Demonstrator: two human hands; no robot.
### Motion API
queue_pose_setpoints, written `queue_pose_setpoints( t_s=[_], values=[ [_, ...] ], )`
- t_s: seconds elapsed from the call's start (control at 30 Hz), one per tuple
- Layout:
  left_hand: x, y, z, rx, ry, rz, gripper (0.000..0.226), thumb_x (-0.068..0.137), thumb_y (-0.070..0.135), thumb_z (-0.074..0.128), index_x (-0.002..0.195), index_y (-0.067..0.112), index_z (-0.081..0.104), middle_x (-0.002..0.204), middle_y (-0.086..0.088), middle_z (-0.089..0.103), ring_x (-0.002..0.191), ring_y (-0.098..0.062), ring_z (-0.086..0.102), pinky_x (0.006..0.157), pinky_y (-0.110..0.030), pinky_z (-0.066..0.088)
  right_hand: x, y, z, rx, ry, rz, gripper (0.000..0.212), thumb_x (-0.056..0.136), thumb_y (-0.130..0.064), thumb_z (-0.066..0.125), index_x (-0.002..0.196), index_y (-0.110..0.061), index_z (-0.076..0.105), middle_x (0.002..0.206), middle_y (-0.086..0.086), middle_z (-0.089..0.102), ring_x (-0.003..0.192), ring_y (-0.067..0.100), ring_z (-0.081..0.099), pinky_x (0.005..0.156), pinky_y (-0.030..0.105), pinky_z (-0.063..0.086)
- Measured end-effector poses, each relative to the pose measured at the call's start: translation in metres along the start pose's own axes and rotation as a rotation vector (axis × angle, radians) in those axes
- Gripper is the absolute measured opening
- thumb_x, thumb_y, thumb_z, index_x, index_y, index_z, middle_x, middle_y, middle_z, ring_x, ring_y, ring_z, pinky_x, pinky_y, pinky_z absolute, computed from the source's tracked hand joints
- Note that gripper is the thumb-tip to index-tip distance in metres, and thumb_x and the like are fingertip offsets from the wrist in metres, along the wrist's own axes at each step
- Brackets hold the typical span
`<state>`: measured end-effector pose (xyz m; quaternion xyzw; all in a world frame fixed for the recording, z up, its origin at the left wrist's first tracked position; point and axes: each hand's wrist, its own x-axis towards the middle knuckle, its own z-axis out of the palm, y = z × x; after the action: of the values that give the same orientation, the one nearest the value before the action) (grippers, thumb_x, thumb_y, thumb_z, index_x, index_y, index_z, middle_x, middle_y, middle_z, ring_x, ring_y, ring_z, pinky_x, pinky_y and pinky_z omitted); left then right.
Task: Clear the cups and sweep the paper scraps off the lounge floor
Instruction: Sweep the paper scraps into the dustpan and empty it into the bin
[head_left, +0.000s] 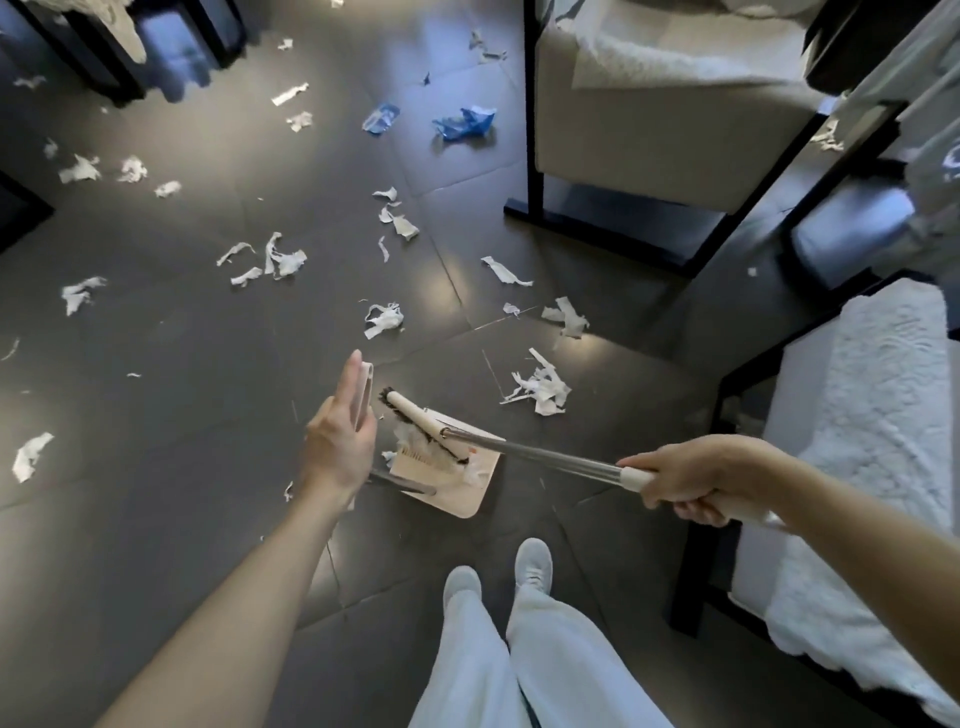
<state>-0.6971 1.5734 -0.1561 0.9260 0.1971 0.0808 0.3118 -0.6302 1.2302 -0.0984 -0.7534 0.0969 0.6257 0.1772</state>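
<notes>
The dark tiled floor (156, 519) is stretching across the whole view, with a cream armchair (623, 135) on a black frame standing at the upper right and a white fleecy seat (872, 441) sitting along the right edge. A person in pale trousers is standing at the bottom. Just ahead of their shoes, a beige dustpan (460, 493) is resting on the floor, and the broom (421, 423) is lying with its head in the pan among a few white bits. The right hand (680, 483) is gripping the broom's handle, fingers curled round it. The left hand (340, 447) is lying with straight fingers against the dustpan's upright handle. White paper scraps (540, 389) are lying scattered over the floor, with blue scraps (465, 123) farther off.
</notes>
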Motion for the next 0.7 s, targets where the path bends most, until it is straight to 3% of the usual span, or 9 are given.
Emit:
queue_pose_setpoints(
  t_s=[0.2,0.37,0.57,0.7],
  values=[
    [0.011,0.008,0.002,-0.060,-0.102,0.126,0.071,0.088,-0.001,0.058,0.149,0.028,0.033,0.118,-0.016,0.065,0.101,-0.036,0.063,0.083,-0.035,0.046,-0.028,0.007,0.013,0.139,0.144,-0.025,0.061,0.093,-0.007,0.043,0.143,-0.042,0.034,0.059,0.005,0.041,0.034,0.008,0.035,0.036,0.018,0.031],
    [0.029,0.018,0.010,-0.116,-0.187,0.152,0.067,0.090,0.000,0.054,0.148,0.028,0.035,0.129,0.002,0.061,0.114,-0.024,0.059,0.088,-0.013,0.035,-0.025,0.001,0.023,0.185,0.391,-0.041,0.061,0.093,-0.012,0.043,0.147,-0.037,0.031,0.064,0.005,0.047,0.042,0.012,0.040,0.036,0.020,0.031],
    [0.058,0.039,0.029,-0.059,-0.233,0.219,0.066,0.092,0.003,0.055,0.149,0.028,0.033,0.116,-0.015,0.065,0.103,-0.034,0.062,0.091,-0.037,0.045,0.028,-0.016,0.020,0.223,0.517,0.026,0.059,0.092,-0.010,0.041,0.148,-0.027,0.032,0.086,0.006,0.052,0.057,0.017,0.050,0.034,0.018,0.034],
    [0.074,0.046,0.036,-0.091,-0.231,0.207,0.066,0.092,0.003,0.054,0.149,0.029,0.033,0.128,-0.011,0.062,0.115,-0.032,0.058,0.096,-0.039,0.044,0.054,-0.019,0.031,0.175,0.489,0.124,0.053,0.093,-0.008,0.044,0.144,-0.021,0.037,0.092,0.008,0.053,0.070,0.021,0.058,0.038,0.019,0.040]
  ],
)
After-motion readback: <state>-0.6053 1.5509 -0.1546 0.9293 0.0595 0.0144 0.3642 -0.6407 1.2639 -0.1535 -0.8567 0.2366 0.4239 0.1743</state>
